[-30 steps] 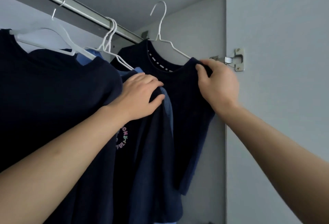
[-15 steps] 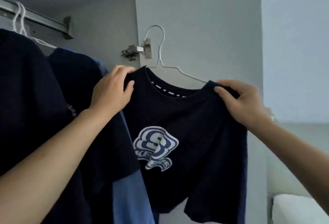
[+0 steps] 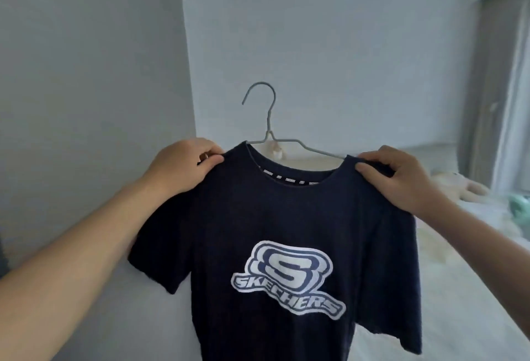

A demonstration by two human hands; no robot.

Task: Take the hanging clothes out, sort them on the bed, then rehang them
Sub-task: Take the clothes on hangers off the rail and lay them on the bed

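So the navy t-shirt (image 3: 275, 231) was out in open air, still on its wire hanger (image 3: 268, 131), held up between both hands at about chest height. Nothing crowded it: the hook of the hanger stuck up free above the grips with only bare wall (image 3: 329, 45) behind it. Left of the left grip there was a wardrobe panel (image 3: 91, 74) whose vertical edge ran down right behind that hand, so that side was the tight one. Right of the right grip the room opened up, with the bed (image 3: 459, 274) below and beyond that hand, a couple of soft toys (image 3: 459, 186) lying on it, and a curtain (image 3: 502, 74) further off at the window.

The grips: the left hand (image 3: 183, 168) had the shirt's left shoulder pinched, thumb on the front and fingers curled over the top, closed tight on the fabric. The right hand (image 3: 401, 180) did the same on the other shoulder, fingers wrapped over the seam right where the hanger's arm slid under the cloth. Couldn't tell whether either hand had the wire too or only fabric.

The shirt hung flat and facing me, white logo in the middle, sleeves drooping below both grips, hem out of the bottom of view.
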